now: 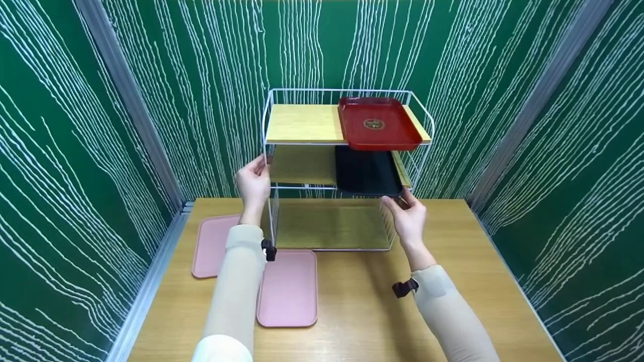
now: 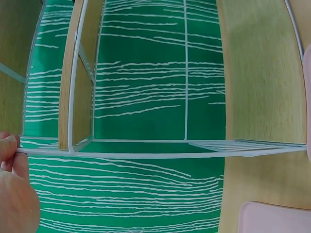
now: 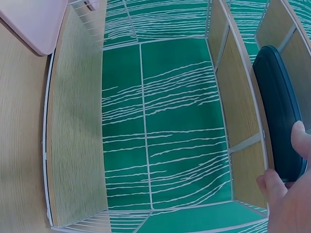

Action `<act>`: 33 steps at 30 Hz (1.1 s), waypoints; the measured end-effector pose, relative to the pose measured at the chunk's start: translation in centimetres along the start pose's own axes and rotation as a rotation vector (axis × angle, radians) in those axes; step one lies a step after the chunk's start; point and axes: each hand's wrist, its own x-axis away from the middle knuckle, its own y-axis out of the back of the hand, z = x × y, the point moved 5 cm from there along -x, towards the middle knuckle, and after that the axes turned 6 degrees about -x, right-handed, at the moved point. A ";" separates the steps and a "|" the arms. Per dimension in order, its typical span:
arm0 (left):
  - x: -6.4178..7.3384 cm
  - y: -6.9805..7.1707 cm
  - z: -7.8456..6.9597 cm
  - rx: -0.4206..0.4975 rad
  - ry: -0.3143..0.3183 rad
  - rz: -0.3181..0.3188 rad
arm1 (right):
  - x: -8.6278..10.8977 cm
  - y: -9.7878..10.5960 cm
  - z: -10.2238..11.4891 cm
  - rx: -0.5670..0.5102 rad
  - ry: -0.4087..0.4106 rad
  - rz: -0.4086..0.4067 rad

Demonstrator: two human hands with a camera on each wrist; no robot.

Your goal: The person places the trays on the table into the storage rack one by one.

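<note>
A white wire rack with wooden shelves [image 1: 302,123] stands on the table. My left hand [image 1: 254,182] grips the wire at the rack's left side, level with the middle shelf [image 1: 302,166]. On the right half of that shelf lies a black tray [image 1: 367,171]. At the tray's front right corner, my right hand [image 1: 408,216] pinches it between thumb and fingers. In the right wrist view the thumb [image 3: 300,138] lies along the tray's edge, and the fingertips are right by the shelf edge. Above, a red tray [image 1: 380,120] with a gold emblem sits on the top shelf, its front jutting out.
Two pink trays lie on the table: one pink tray [image 1: 288,296] in front of the rack, the other pink tray [image 1: 211,246] to its left, partly behind my left forearm. The bottom shelf [image 1: 327,226] is low over the table. Green walls [image 1: 221,60] with white streaks enclose the space.
</note>
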 end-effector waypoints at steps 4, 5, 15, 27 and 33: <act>0.0 0.0 0.0 -0.022 0.007 -0.003 | -0.2 0.3 -0.1 0.030 0.002 -0.028; 0.0 0.0 0.0 -0.025 0.009 -0.005 | -0.3 0.3 -0.1 0.032 0.000 -0.034; -0.1 0.0 0.2 -0.020 0.020 0.012 | -0.8 0.4 0.0 0.041 -0.016 -0.050; -0.2 0.0 0.4 -0.029 0.007 0.006 | -1.3 0.5 -0.1 0.058 -0.049 -0.021; -0.2 0.0 0.3 -0.027 -0.004 0.007 | -1.1 1.3 0.1 0.147 -0.030 -0.035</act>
